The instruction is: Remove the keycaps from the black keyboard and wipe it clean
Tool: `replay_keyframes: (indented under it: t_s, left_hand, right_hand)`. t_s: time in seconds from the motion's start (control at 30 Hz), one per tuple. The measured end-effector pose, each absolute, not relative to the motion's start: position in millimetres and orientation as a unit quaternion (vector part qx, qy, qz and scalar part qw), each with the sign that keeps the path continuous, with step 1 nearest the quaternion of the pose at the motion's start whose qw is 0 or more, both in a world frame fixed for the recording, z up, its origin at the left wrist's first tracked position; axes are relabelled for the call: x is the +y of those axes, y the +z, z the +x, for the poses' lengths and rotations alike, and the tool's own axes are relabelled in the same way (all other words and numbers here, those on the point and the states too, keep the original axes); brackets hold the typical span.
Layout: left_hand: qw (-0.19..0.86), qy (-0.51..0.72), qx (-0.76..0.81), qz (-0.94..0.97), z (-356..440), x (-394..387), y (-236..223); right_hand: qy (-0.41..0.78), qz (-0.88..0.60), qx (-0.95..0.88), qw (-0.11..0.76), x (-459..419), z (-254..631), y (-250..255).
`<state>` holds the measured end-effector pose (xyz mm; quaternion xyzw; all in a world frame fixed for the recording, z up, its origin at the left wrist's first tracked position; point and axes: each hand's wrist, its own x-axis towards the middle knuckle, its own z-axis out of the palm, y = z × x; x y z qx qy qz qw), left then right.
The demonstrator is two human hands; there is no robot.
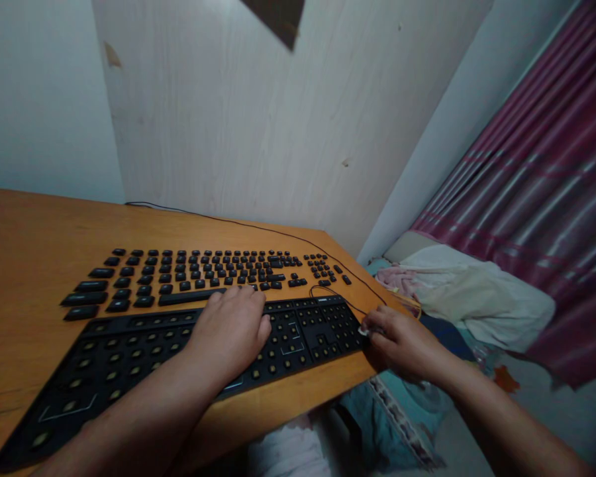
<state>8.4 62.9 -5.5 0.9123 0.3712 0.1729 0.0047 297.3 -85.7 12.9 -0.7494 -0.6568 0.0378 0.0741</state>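
A black keyboard base (322, 328) with its keycaps taken off lies along the front of the desk, its bare key stems showing. My left hand (228, 324) rests palm down over the middle of its far edge, with the fingers extended and the thumb a little apart. At the keyboard's right end, my right hand (390, 338) is closed with its fingertips around a small crumpled white piece, perhaps tissue or cloth. Most of that piece is hidden by the fingers. Beyond the base, loose black keycaps (181, 276) are laid out in rows, including a long spacebar (183, 297).
A thin black cable (218, 218) runs along the back of the wooden desk (40, 225) and loops to the keyboard's right. Past the desk's right edge are heaped bedding (487, 291) and a maroon curtain (536, 165). A pale panel (248, 132) stands behind.
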Motion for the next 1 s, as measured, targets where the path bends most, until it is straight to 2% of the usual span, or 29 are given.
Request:
replay_keyframes:
  t_s: [0.27, 0.83, 1.0]
  left_hand:
    - [0.007, 0.176, 0.368, 0.913, 7.3, 63.6, -6.4]
    - [0.01, 0.17, 0.375, 0.911, 7.2, 61.5, -4.6]
    - [0.008, 0.174, 0.374, 0.911, 7.6, 60.1, -4.3]
  right_hand:
    - [-0.003, -0.727, -0.669, 0.154, -55.6, 274.8, 9.6]
    - [0.004, -0.716, -0.694, 0.076, -40.9, 263.7, 16.1]
    - [0.024, -0.713, -0.692, 0.109, -42.9, 266.6, 20.8]
